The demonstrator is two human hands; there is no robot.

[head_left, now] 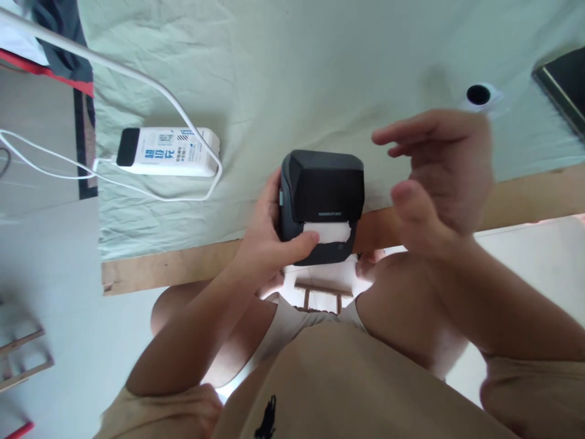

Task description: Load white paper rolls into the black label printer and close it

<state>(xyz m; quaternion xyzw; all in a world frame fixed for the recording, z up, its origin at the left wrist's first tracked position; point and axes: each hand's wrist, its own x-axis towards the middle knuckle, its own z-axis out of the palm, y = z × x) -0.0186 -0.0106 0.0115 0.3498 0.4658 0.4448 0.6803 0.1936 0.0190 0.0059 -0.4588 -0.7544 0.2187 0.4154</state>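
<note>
A small black label printer [328,189] is held over the table's front edge, with a strip of white paper [333,232] showing at its slot. My left hand [274,235] grips the printer's left side, its thumb lying on the paper's left end. To the right of the printer, my right hand [441,174] is raised with fingers and thumb apart, touching nothing and slightly blurred.
A white power bank [171,151] with a white cable [155,82] lies at the left on the green cloth [292,73]. A small black-and-white round item [478,94] and a dark object [564,88] are at the right. Wood [173,266] edges the table.
</note>
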